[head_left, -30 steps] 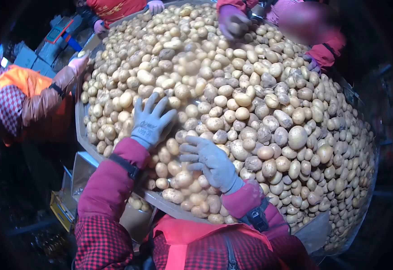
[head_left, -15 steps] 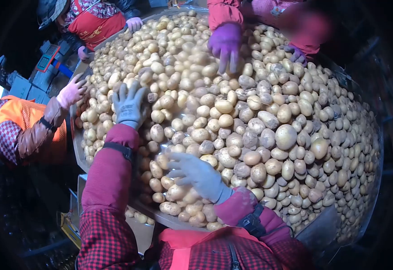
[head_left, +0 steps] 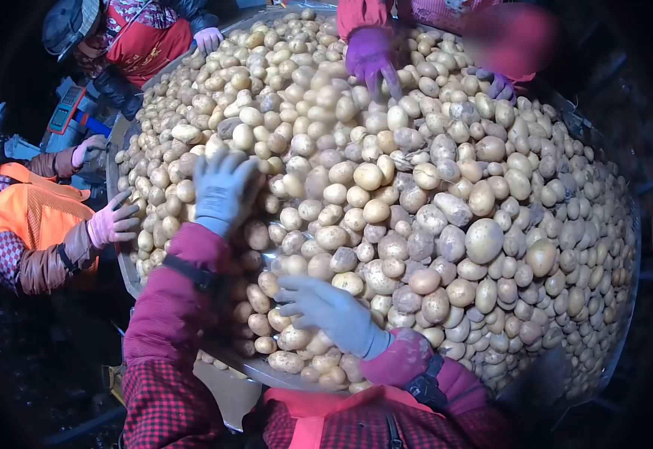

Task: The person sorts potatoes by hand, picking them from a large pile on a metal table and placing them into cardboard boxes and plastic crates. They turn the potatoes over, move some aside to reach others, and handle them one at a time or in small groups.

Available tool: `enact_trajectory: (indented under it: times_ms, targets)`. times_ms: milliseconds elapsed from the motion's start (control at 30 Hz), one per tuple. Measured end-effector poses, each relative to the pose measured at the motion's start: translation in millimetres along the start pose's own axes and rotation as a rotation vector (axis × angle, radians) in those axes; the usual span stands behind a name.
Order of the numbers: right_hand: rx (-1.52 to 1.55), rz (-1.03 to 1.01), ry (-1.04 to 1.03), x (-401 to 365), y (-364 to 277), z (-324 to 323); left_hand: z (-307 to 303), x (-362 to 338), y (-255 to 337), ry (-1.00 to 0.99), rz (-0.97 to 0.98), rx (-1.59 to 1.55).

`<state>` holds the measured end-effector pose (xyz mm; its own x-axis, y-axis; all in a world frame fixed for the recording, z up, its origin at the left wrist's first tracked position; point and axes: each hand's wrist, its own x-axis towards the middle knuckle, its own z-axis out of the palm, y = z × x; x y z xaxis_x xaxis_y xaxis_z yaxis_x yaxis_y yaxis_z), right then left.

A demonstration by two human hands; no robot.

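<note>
A large heap of potatoes [head_left: 483, 240] spreads in front of me. My left hand [head_left: 221, 193], in a grey glove, rests on the potatoes at the left of the heap. Its fingers stretch forward over them, and shadow hides part of the thumb side. My right hand [head_left: 335, 313], in a similar grey glove, lies low over the potatoes near the front edge. Its fingers point left, stretched out and slightly apart. Neither hand grips a potato that I can see.
A raised metal rim [head_left: 120, 258] borders the heap. Across it, a co-worker's purple-gloved hand [head_left: 372, 63] reaches in. At the left, a person in an orange vest [head_left: 34, 217] has a pink-gloved hand [head_left: 113, 222] at the rim. A device with a screen [head_left: 66, 111] stands behind.
My left hand's fingers are closer together than before. My right hand stays nearly in place. The orange-vested person's near hand sits lower, and another pink-gloved hand shows. The view has shifted slightly.
</note>
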<state>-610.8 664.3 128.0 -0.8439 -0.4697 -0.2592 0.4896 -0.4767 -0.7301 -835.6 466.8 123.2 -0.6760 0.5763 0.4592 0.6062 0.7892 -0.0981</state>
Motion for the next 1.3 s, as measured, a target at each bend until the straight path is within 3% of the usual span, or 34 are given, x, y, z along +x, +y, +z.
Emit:
enact_trajectory:
  times_ms: [100, 167, 233, 300, 400, 433, 500, 600, 733, 833, 867, 1033, 1100, 1233, 1300]
  targets:
    - [0.024, 0.005, -0.003, 1, 0, -1, -9, 7, -27, -0.014, 0.008, 0.171]
    - [0.024, 0.007, 0.000, 1, -2, 0, 9, 11, -62, 0.037, -0.142, 0.205]
    - [0.005, 0.009, 0.016, 0, -4, 5, 9, 39, -72, 0.183, -0.042, 0.115]
    - [-0.003, 0.002, 0.037, 3, 6, 3, 12, 76, -60, 0.103, 0.042, 0.054]
    - [0.018, 0.036, 0.072, 4, 2, 6, 45, 130, -48, -0.115, -0.038, 0.043]
    - [0.053, 0.074, 0.066, 4, 1, 6, 54, 147, -45, -0.280, -0.117, 0.058]
    - [-0.167, -0.018, 0.099, 5, 7, 5, 68, 176, -41, -0.626, -0.256, 0.095]
    - [-0.298, -0.050, 0.112, 6, 5, 4, 70, 194, -36, -0.653, -0.221, 0.179]
    - [-0.227, -0.053, 0.066, 6, 5, 4, 65, 185, -37, -0.530, -0.292, 0.051]
    - [-0.044, 0.152, 0.094, 3, -6, 8, 87, 152, -67, -0.265, -0.641, -0.799]
    - [-0.009, 0.170, 0.093, 3, -7, 9, 102, 139, -81, -0.124, -0.607, -1.062]
    - [-0.056, 0.068, 0.060, 1, -3, 8, 12, 95, -37, 0.079, -0.781, -1.873]
    - [-0.037, 0.119, 0.083, 1, -5, 8, -1, 85, -27, 0.079, -0.874, -1.950]
    - [-0.151, 0.019, 0.000, 0, -2, 4, -23, 62, -14, 0.114, -0.987, -1.898]
    - [-0.088, 0.057, 0.008, 0, -3, 4, -9, 43, -34, 0.153, -0.889, -1.731]
